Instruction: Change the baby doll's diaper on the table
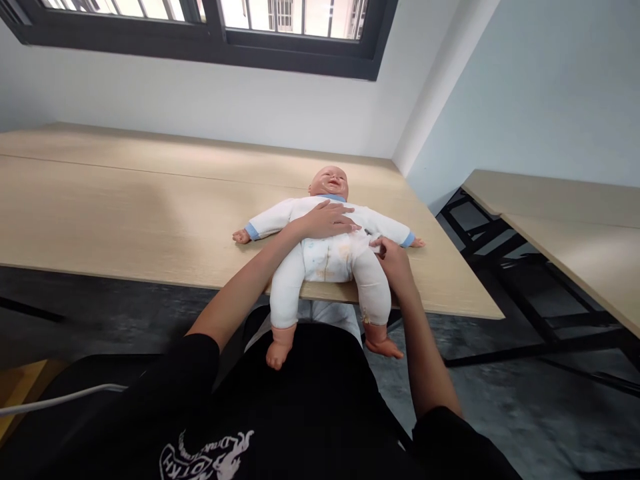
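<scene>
Head view: bald, white-bodied, blue-cuffed doll (367,270)

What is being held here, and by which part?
The right hand appears to pinch the side edge of the diaper on the baby doll; the left hand lies flat on the doll's belly, gripping nothing.
</scene>
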`<state>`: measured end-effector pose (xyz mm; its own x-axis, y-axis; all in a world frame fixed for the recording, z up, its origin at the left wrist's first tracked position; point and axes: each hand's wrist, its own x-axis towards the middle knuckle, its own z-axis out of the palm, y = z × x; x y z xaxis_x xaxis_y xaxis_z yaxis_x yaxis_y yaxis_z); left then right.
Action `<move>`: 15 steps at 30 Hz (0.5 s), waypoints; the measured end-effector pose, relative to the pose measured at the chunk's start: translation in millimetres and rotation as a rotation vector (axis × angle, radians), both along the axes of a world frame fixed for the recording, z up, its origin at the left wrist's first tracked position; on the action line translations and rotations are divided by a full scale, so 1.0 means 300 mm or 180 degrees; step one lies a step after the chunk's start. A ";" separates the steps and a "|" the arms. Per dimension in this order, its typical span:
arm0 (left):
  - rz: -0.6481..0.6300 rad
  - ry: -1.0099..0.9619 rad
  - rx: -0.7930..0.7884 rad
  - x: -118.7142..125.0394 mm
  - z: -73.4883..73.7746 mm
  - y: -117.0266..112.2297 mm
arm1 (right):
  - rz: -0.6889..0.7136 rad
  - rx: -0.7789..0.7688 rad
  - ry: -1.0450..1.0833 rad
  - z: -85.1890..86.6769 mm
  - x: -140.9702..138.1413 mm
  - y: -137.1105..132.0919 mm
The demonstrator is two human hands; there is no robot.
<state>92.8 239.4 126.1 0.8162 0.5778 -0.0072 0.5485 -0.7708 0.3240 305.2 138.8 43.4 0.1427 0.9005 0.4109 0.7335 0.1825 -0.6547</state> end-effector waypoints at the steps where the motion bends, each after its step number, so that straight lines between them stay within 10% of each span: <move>1: -0.0005 -0.0008 0.0006 -0.001 0.000 0.000 | -0.0066 -0.0042 0.0109 0.004 0.001 -0.006; 15: -0.0062 -0.0214 0.0040 -0.004 -0.020 0.010 | -0.0771 0.0865 0.1781 0.065 0.008 -0.012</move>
